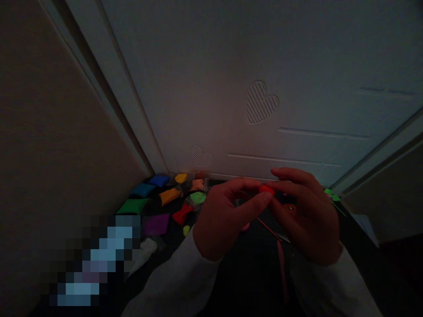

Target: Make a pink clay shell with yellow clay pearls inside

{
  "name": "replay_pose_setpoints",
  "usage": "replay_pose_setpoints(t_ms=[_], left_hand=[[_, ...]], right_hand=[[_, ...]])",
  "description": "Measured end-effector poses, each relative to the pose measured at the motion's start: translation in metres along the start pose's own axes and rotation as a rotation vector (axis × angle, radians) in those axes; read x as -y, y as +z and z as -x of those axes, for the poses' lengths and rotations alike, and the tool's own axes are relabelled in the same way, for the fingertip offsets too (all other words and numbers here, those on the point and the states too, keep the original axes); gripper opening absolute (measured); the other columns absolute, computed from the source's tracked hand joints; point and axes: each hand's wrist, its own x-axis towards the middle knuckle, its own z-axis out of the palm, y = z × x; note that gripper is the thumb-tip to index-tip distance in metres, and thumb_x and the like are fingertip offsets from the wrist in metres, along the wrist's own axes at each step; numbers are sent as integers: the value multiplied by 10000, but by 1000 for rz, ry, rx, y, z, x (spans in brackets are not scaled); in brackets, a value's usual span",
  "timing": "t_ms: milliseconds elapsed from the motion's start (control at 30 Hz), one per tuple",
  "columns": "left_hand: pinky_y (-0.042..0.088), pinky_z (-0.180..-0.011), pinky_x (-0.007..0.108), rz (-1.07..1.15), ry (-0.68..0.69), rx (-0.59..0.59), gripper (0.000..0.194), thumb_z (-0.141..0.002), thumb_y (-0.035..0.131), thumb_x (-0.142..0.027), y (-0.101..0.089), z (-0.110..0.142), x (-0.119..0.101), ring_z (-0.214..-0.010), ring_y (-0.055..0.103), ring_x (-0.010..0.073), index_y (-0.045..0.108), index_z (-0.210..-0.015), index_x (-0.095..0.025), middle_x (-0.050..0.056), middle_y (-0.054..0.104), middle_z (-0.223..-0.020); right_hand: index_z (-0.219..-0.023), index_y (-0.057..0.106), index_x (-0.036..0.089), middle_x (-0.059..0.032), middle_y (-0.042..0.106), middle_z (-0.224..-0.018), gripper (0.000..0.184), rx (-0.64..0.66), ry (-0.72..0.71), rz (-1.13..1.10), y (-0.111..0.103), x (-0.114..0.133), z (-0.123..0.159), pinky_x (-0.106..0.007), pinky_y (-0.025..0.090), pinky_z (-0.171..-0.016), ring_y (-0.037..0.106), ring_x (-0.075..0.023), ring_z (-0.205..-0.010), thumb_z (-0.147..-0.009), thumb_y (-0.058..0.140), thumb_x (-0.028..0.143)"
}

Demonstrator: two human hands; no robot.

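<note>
The scene is dim. My left hand (228, 215) and my right hand (304, 215) meet in front of me, both in white sleeves. Between the fingertips of both hands sits a small red lump of clay (266, 189), pinched from either side. A thin pink stick (269, 228) slants down below the hands, and a second pink tool (281, 259) lies under my right wrist. Whether either hand touches the stick I cannot tell.
Several small packets of coloured clay (168, 196) lie on the dark surface to the left: blue, green, orange, purple, red. A green clay piece (331, 195) sits at the right. A white panel with embossed hearts (261, 102) stands behind. A blurred patch is at lower left.
</note>
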Motion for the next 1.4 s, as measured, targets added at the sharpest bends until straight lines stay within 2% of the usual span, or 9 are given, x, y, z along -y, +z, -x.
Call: replay_pose_setpoints(t_ms=[200,300,467,700,900,1100,1233,1400], left_hand=[[305,-369,120,-93,93,-10,162,-733,634,-340,-2,0,0,-466,422,25,664,-847,-229,-34,614,-688],[322,-406,139,-119,124,-17,156,-732,640,-333,-3,0,1,-511,461,28,660,-848,-232,-36,645,-767],[395,-551,154,-99,145,16,164,-727,653,-321,-4,1,1,-770,572,84,646,-869,-240,-35,666,-877],[431,-632,196,-123,153,10,150,-732,645,-324,-5,2,0,-780,588,107,658,-848,-229,-28,667,-829],[428,-617,201,-136,152,5,135,-734,642,-302,-4,2,-2,-712,582,94,652,-830,-208,-25,654,-794],[385,-515,162,-112,131,32,158,-726,651,-319,-4,2,0,-624,537,56,647,-852,-225,-36,652,-791],[351,-462,139,-54,114,45,136,-725,657,-301,-5,2,0,-548,489,23,650,-834,-221,-52,634,-743],[337,-439,115,21,85,58,111,-719,665,-286,-4,0,0,-559,494,19,662,-817,-234,-62,628,-717]], right_hand=[[-987,598,167,-72,582,-1082,273,-5,-29,-13,-3,4,-1,-274,446,-876,541,-144,-1017,-723,642,110],[-976,606,173,-60,583,-1074,265,4,-31,-28,-4,5,-2,-258,444,-871,540,-133,-1006,-726,635,91],[-967,608,167,-62,587,-1069,246,3,-35,-35,-5,7,-3,-261,440,-882,536,-140,-1020,-733,630,95],[-1011,589,195,-53,583,-1082,289,30,-57,-20,-6,6,-3,-292,449,-883,537,-154,-1017,-738,627,110],[-984,606,161,-65,579,-1081,250,42,-72,-32,-7,6,-3,-266,431,-901,530,-135,-1021,-744,622,94],[-983,607,154,-71,578,-1086,250,38,-70,-46,-6,7,-2,-266,436,-894,530,-136,-1021,-740,627,97],[-998,603,140,-72,578,-1086,264,40,-72,-33,-5,7,-3,-241,427,-906,527,-125,-1028,-740,623,87],[-964,607,152,-57,589,-1061,252,19,-51,-35,-7,8,-4,-227,430,-903,536,-117,-1018,-724,643,84]])
